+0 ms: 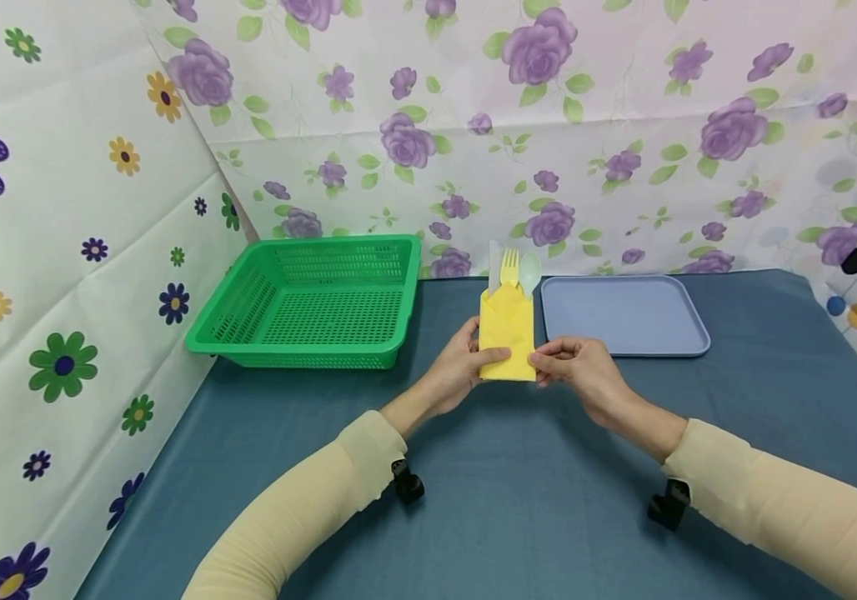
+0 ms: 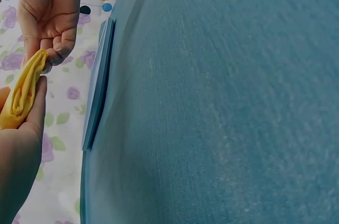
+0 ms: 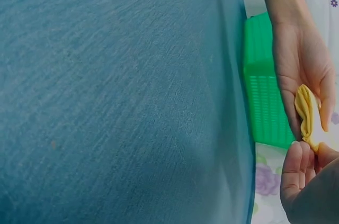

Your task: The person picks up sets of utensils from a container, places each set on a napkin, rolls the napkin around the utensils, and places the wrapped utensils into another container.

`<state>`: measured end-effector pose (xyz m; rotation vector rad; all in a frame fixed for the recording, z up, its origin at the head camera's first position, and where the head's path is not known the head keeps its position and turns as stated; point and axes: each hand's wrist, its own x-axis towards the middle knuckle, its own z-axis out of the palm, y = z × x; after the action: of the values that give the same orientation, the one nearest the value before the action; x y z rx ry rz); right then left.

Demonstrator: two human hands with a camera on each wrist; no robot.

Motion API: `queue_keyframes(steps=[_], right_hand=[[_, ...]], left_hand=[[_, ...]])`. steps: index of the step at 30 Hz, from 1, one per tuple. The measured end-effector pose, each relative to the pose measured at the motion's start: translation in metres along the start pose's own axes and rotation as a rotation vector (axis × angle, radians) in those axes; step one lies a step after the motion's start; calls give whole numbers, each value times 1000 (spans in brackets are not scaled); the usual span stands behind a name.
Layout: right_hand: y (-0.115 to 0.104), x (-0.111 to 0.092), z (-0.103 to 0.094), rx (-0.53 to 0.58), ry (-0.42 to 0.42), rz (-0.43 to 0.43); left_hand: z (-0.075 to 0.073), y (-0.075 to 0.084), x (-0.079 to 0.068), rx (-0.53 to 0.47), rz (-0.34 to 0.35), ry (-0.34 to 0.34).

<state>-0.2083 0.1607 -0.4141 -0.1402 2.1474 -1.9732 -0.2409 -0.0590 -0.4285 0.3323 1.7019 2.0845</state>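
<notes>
A folded yellow napkin (image 1: 507, 333) is held upright above the table, with a whitish knife (image 1: 495, 265), a yellow fork (image 1: 509, 267) and a pale green spoon (image 1: 529, 273) sticking out of its top. My left hand (image 1: 457, 367) grips the napkin's left side, thumb across its front and fingers behind. At the lower right corner, my right hand (image 1: 582, 367) pinches the edge between thumb and fingers. Both wrist views show the folded bottom of the napkin (image 2: 24, 91) between the two hands. The cutlery's lower parts are hidden inside the napkin.
A green plastic basket (image 1: 308, 304) with slotted walls stands at the back left. To the right of the napkin lies a blue-grey tray (image 1: 623, 315). A dark blue cloth (image 1: 518, 500) covers the table, and flowered sheets (image 1: 413, 100) hang behind it and at the left.
</notes>
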Motion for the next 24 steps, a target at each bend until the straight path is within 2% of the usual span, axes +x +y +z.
queue_keyframes(steps=[9, 18, 24], right_hand=[[3, 1, 2, -22, 7, -62], [0, 3, 3, -10, 0, -61], [-1, 3, 4, -4, -10, -66]], left_hand=[[2, 2, 0, -14, 26, 38], [3, 7, -1, -25, 28, 65], [2, 10, -2, 12, 28, 81]])
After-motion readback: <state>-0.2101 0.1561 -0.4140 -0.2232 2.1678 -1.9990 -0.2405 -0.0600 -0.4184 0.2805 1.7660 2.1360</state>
